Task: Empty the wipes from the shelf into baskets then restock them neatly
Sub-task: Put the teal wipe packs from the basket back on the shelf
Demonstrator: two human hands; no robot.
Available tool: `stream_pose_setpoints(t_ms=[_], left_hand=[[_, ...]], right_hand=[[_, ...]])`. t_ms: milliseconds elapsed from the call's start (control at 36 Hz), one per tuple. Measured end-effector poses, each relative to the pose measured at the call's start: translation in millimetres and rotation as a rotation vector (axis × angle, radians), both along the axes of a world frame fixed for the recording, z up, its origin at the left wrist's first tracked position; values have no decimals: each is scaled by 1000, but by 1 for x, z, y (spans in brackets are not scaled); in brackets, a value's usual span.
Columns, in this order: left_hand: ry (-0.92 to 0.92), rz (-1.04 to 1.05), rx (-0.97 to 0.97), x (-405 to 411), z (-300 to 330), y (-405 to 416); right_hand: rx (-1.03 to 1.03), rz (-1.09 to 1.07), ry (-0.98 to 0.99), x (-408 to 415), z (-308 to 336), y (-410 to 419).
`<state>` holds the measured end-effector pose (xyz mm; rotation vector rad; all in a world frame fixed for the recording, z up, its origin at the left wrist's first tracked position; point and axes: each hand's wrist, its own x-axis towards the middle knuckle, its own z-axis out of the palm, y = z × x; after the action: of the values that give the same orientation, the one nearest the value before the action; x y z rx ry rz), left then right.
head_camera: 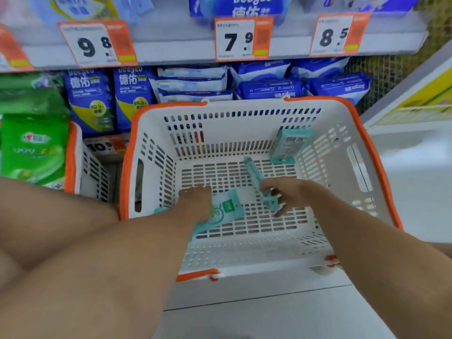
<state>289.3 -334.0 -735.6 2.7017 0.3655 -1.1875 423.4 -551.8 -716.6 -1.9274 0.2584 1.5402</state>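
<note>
Reaching into basket (247, 107) — hands (198, 199) on teal packs (226, 207); blue packs (271, 89) behind

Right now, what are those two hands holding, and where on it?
Right hand grips a teal wipes pack at its near end; left hand rests on another pack.

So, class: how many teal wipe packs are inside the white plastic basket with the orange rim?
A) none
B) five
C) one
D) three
D: one teal pack leans in the white basket's far corner, the left hand holds one, the right hand another.
</note>
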Motion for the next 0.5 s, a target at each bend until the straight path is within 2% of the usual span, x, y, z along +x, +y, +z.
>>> stream_pose_setpoints(t_ms=[56,83,222,278,361,444,500], left_hand=[[13,13,-32,0,-5,-4],[33,21,-64,0,-6,-6],[28,-10,-118,-1,-9,-18],[54,45,-207,-3,-8,-22],[3,264,-317,0,-4,-18],[-146,556,-340,15,6,-2],[-242,742,-483,29,19,9]], right_hand=[[191,-249,212,8,9,-14],[238,-302,261,10,11,-19],[292,-277,250,11,15,-25],[276,-250,232,11,18,-26],[224,-234,183,15,27,-31],[167,-159,157,24,38,-40],[96,-87,142,30,49,-42]])
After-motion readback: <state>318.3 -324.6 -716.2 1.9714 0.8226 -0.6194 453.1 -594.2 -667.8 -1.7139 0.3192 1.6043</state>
